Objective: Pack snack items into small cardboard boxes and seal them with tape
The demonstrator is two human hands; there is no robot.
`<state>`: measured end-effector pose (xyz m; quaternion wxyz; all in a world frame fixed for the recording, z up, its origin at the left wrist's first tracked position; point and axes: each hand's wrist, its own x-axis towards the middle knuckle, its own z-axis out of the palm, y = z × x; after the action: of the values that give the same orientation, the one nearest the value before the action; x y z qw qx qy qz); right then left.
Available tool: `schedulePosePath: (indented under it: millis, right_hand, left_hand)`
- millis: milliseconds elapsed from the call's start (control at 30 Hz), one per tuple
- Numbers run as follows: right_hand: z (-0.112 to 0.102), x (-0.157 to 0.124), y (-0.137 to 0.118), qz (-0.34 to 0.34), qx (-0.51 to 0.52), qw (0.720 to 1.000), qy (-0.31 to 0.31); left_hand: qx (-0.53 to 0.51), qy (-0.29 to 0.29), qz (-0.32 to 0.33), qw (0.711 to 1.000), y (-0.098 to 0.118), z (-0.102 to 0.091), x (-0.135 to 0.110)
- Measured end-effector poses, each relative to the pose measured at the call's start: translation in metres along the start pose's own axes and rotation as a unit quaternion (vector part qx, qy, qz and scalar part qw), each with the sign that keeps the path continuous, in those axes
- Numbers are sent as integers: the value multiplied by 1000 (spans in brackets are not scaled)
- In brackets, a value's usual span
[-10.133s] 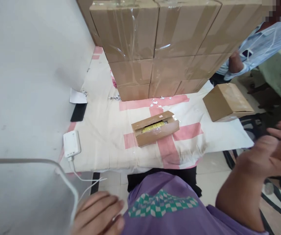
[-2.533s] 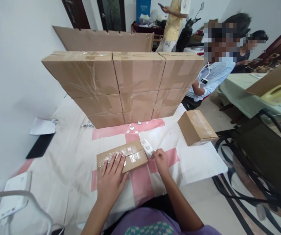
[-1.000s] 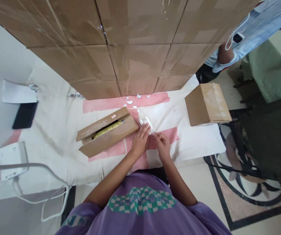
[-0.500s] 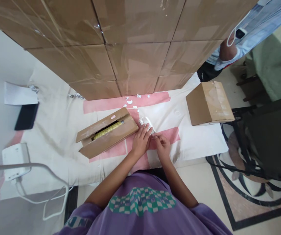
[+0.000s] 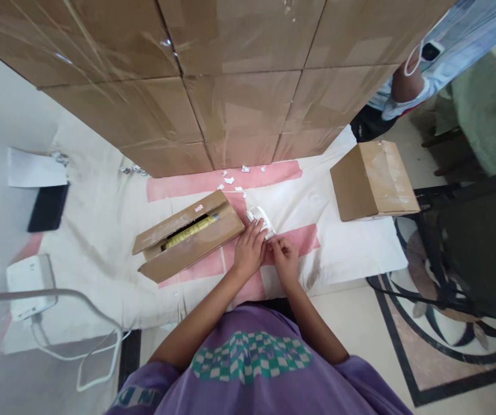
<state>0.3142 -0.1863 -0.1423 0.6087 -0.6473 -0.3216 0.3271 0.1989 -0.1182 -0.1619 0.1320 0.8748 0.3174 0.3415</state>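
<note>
A flat cardboard box (image 5: 187, 235) lies on the white and pink cloth (image 5: 101, 230), its flaps slightly apart with yellow contents showing in the gap. Just right of it sits a small white tape dispenser (image 5: 260, 217). My left hand (image 5: 248, 249) rests against the dispenser with its fingers curled onto it. Touching it from the right, my right hand (image 5: 284, 257) has its fingertips pinched together at the dispenser's near end; what they pinch is too small to name.
A wall of taped cardboard cartons (image 5: 213, 86) stands behind. A separate small carton (image 5: 373, 180) sits at the cloth's right end. A white adapter with cable (image 5: 29, 279), a black phone (image 5: 48, 206) and paper (image 5: 36, 168) lie left. Another person's arm (image 5: 408, 86) is at top right.
Since 2.5 s ago my left hand left the box top, whose flaps now gape, and joined my right hand at the dispenser. Over the last second both hands barely moved.
</note>
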Motion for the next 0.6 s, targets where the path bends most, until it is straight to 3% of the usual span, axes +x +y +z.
schedulePosePath:
  millis: [600]
  right_hand:
    - [8, 4, -2, 16, -42, 999, 8]
  left_hand:
    - [-22, -15, -14, 1000, -1, 0, -1]
